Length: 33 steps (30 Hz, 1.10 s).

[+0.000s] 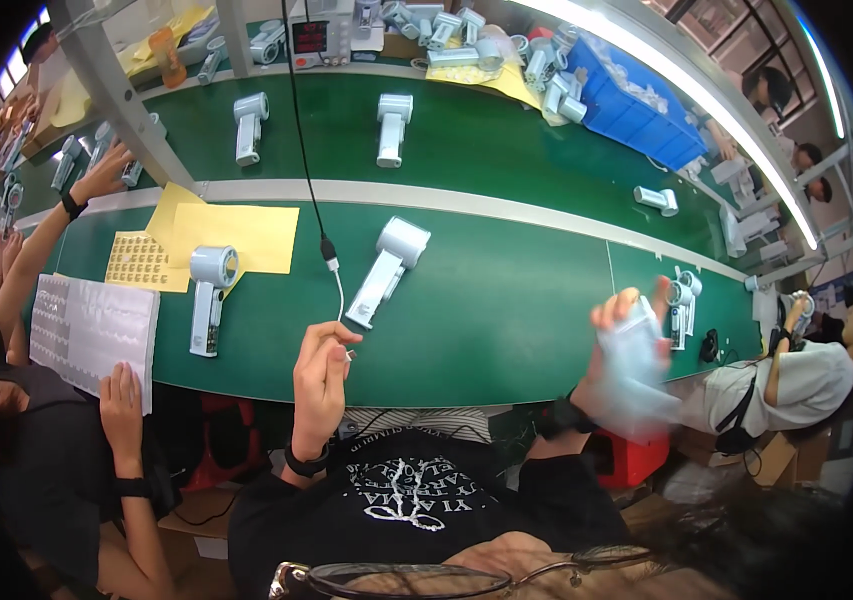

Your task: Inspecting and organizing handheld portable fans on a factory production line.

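Observation:
My left hand [318, 388] pinches the end of a white charging cable [339, 285]. This lead joins a black cord [307, 170] that hangs from above. In my right hand [598, 335], raised over the near edge of the bench to the right, is a pale blue handheld fan [636, 375], smeared by motion. Another handheld fan [386, 272] lies on the green bench top [506, 310] just beyond my left hand. Its round head points away from me and its handle toward me.
To the left a co-worker's hand [122, 405] rests on a white tray [96, 330], near yellow sheets [236, 235] and a fan [208, 300]. Further fans [393, 130] lie on the far green belt. A blue bin [636, 105] stands beyond. At right are more fans [684, 305] and another person [786, 385].

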### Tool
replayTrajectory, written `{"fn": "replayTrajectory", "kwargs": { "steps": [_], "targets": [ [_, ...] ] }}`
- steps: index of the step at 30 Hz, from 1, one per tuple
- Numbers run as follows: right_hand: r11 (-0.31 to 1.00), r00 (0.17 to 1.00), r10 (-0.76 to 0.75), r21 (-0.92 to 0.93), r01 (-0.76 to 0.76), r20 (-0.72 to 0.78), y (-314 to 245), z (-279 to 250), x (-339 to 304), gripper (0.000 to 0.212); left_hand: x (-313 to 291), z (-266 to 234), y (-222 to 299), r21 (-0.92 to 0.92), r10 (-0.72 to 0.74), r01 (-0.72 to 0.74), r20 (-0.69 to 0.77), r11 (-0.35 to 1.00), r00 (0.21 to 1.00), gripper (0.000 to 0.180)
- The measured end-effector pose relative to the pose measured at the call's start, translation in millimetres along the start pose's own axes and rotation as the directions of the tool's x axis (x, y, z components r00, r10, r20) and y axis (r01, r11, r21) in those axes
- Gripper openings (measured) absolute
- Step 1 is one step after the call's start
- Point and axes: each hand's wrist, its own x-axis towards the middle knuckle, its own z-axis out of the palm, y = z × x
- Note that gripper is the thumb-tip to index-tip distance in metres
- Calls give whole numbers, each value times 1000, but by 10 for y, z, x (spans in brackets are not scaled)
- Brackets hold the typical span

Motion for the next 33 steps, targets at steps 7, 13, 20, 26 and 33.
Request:
{"fn": "replayTrajectory", "kwargs": {
  "steps": [7,13,20,26,33],
  "targets": [
    [723,923,383,636,-269,-46,406,-158,38,72,-16,-9,-15,-35,24,-23,8,999,1000,33],
    [522,810,573,705,-480,127,665,-388,182,66,4,-58,-78,-33,20,-20,7,999,1000,33],
    [569,877,73,-702,-427,-475,1350,-1536,1631,66,100,-100,-4,0,-19,19,33,1000,999,26],
    [-129,871,-15,-862,-490,-492,2107,-1829,2395,73,103,-127,-21,44,-22,22,-4,999,1000,31],
    [-281,485,305,-409,868,820,2563,-523,2344,47,105,-181,-30,95,-16,18,-21,995,1000,31]
  ]
}}
